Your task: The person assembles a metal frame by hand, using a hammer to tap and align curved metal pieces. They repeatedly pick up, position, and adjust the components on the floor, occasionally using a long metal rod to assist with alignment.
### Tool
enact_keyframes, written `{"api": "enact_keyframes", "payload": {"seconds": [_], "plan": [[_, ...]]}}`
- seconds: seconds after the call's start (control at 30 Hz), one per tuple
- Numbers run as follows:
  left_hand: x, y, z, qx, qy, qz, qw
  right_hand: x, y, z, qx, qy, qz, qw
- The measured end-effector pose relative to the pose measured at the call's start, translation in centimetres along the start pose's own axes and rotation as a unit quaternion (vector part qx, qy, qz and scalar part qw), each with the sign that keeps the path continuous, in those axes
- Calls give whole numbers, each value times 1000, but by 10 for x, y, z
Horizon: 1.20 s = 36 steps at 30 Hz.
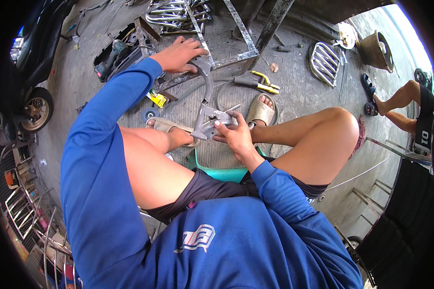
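Note:
A bent grey metal bracket (205,84) with plates at both ends stands between my knees. At its far end, my left hand (179,55) has fingers over the top plate and the thumb along the near side. My right hand (237,137) grips the near end, its thumb pressed on the plate there. Just beyond my right foot lies a welding electrode holder (261,84) with yellow jaws and a black handle, touched by neither hand. A welded steel frame (234,60) stands right behind the bracket's far end.
An open black case (106,62) holds a power tool (116,54) at far left. A yellow packet (156,98) and a disc (149,113) lie by my left foot. Shiny bent tubes (166,17) are piled behind; a barred rack (324,64) and bucket (376,52) sit right. Another person's legs (400,103) show.

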State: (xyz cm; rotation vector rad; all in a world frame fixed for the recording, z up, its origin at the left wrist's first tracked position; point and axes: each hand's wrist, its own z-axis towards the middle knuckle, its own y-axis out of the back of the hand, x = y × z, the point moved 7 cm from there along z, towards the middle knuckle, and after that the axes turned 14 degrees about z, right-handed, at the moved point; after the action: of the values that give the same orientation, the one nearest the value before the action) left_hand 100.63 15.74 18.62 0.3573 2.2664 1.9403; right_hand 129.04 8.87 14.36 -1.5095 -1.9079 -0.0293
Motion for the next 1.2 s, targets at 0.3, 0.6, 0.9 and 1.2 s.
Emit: {"api": "enact_keyframes", "payload": {"seconds": [0.3,0.6,0.9,1.2], "plan": [[1,-2,8,7,-25,100,995,-13,10,8,-20,3,-16,1000],[5,8,15,-1,-13,127,992,-9,2,7,7,-8,16,1000],[-15,7,58,7,-30,167,985,-5,0,9,2,-1,-4,1000],[-5,6,51,0,-57,143,988,-1,2,9,9,12,35,999]]}}
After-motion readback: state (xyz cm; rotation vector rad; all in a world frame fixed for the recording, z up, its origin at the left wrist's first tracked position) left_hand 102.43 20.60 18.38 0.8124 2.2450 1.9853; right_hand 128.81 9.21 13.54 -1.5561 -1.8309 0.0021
